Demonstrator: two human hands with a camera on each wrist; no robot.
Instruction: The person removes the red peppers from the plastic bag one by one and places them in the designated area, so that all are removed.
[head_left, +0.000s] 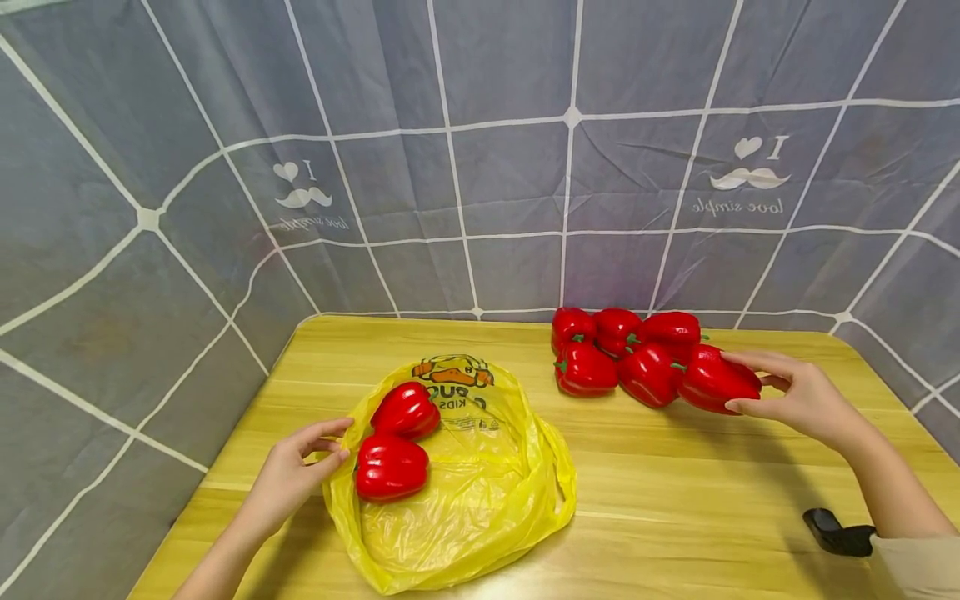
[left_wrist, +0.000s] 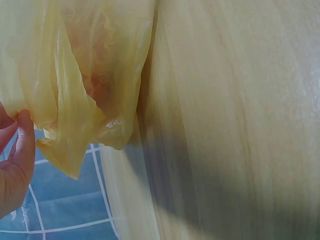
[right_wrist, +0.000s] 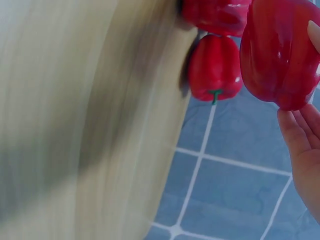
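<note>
My left hand (head_left: 296,467) pinches the left rim of a yellow plastic bag (head_left: 480,508), whose mouth gapes wide on the table. Inside the bag, near that hand, lie two red bell peppers, one (head_left: 406,411) behind the other (head_left: 392,467). The left wrist view shows the fingers on the bag's thin film (left_wrist: 75,100). On the right, my right hand (head_left: 798,400) grips a red bell pepper (head_left: 718,380) between thumb and fingers, at the front right of a cluster of several more peppers (head_left: 587,369). In the right wrist view this held pepper (right_wrist: 280,50) looms closest.
The wooden table (head_left: 637,500) ends at a grey curtain (head_left: 510,183) with white lines that hangs behind and at both sides. A black strap-like piece (head_left: 838,533) shows by my right wrist. The pepper cluster stands near the table's back edge.
</note>
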